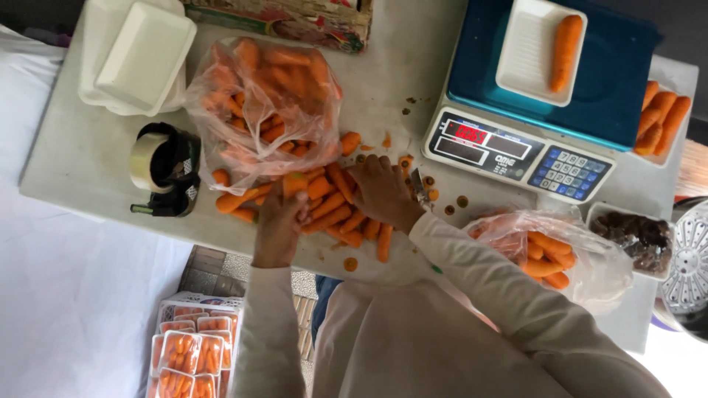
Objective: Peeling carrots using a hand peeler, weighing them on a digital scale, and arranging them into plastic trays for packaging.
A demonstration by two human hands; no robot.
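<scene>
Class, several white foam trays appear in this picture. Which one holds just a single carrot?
The white tray on the blue scale holds one lone carrot. The stacked trays at the table's far left corner are empty.

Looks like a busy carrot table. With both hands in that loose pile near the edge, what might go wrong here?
Three things, perhaps. The loose carrots lie close to the table's near edge; sorting could roll one off onto the wrapped carrot trays below. A small knife lies right beside the right hand, so a careless reach might nick it. The left hand grips a carrot beside the open bag, which could spill more.
</scene>
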